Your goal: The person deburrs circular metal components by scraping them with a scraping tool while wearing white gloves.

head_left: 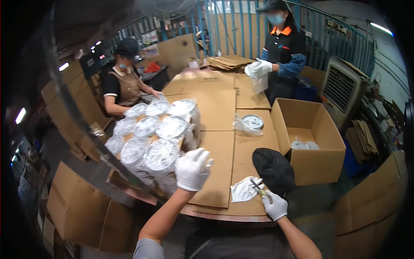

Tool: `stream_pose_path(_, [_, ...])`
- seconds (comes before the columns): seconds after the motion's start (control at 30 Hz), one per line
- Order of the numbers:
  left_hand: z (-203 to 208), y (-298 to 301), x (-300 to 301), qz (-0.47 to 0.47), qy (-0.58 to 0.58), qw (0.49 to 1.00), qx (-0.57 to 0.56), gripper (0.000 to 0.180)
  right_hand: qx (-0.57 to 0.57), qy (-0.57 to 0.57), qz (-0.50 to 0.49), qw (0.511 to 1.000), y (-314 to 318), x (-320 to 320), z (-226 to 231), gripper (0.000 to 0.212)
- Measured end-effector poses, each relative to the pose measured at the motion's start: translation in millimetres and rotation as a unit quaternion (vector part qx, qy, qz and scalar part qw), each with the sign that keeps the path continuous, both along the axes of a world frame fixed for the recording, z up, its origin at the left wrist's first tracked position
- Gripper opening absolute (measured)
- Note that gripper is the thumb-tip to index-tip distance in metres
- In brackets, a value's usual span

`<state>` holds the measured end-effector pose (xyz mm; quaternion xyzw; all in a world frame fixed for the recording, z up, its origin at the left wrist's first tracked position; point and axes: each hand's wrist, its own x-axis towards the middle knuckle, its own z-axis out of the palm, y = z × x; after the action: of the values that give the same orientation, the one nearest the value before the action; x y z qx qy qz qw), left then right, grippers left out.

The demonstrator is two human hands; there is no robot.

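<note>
My left hand (pixel 193 170), in a white glove, is raised beside the near right corner of a stack of round parts in clear plastic wrap (pixel 161 154). Its fingers are curled in, and whatever they may hold is hidden. Low on the right, my gloved right hand (pixel 276 207) is closed around a small hand tool (pixel 261 191) with a narrow dark tip and a yellowish handle. The tool's tip lies over a loose white glove (pixel 245 190) on the cardboard-covered table (pixel 214 151). Next to that glove sits a black cloth cap or bag (pixel 274 172).
An open carton (pixel 317 166) with a few round parts inside stands at the right. A round disc (pixel 252 122) lies by crumpled plastic. Co-workers stand at far left (pixel 125 82) and far right (pixel 282 52). Flat cardboard (pixel 230 63) is piled at the back; a pole (pixel 82 108) crosses the left.
</note>
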<state>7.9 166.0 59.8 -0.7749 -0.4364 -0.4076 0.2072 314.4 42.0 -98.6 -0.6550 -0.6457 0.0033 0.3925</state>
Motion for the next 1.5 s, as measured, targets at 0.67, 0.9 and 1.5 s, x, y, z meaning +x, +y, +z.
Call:
stream_pose_path(0.67, [-9, -145, -62, -0.111, 0.094, 0.987, 0.066, 0.017, -0.169, 0.654, 0.187, 0.713, -29, -83, 104, 0.033])
stream_pose_path(0.9, [-57, -179, -24, -0.196, 0.094, 0.976, 0.006, 0.022, -0.127, 0.409, 0.157, 0.890, -43, -110, 112, 0.023])
stream_pose_path(1.5, [-100, -161, -3, -0.228, -0.499, 0.645, -0.532, 0.049, -0.233, 0.740, 0.139, 0.615, -36, -94, 72, 0.021])
